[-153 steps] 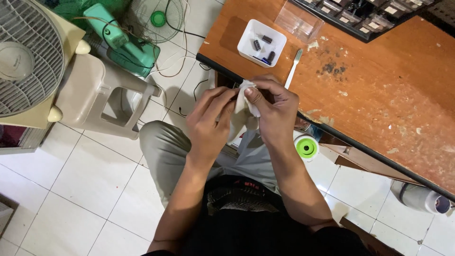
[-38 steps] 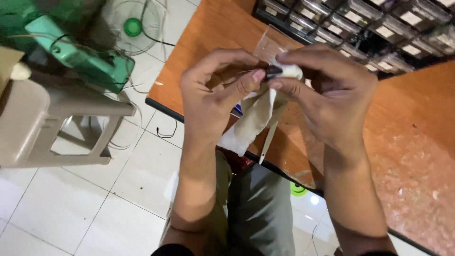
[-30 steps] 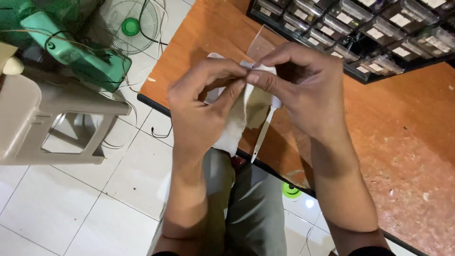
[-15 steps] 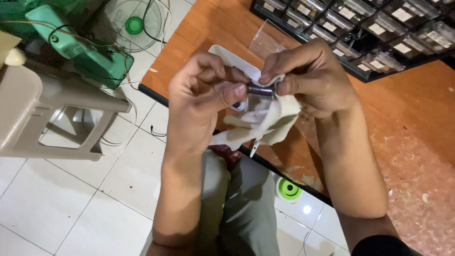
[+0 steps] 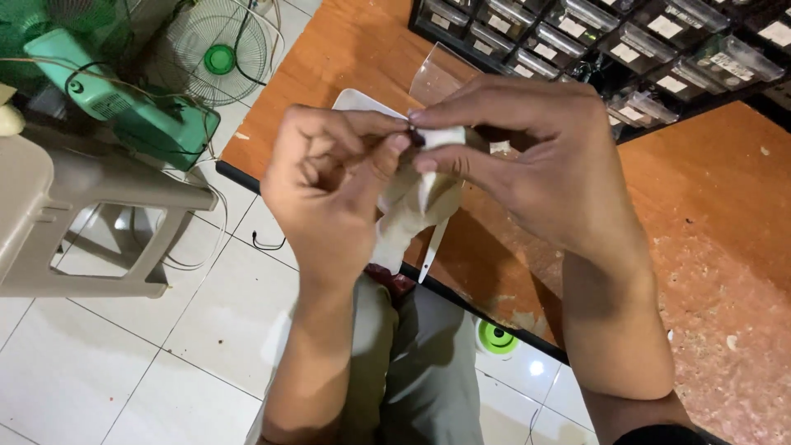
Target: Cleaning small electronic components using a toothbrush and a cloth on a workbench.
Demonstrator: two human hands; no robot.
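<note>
Since half a second ago the two hands have drawn closer together and lifted a little, and the small dark metal piece that showed between the fingertips is now almost swallowed by the cloth. The orange wooden desk fills the right side, with a black cabinet of little drawers along its far edge; off to the left on the white tiled floor stand a beige plastic stool and a green fan. The person sits at the desk edge, knees in grey trousers below. The right hand has its grip pinched narrow on the top of a white cloth, thumb and forefinger closed over a folded bit of it. The left hand meets it from the other side, thumb pressed to the same spot, fingers curled in. Only a dark sliver of the small part peeps out between the fingertips, too little to tell its shape. The cloth is soft, creased and off-white, its loose end hanging down over a white tray and a thin white stick on the desk. My guess is the wiping is well underway, not finished, since the piece is wrapped and nothing has been set down.
</note>
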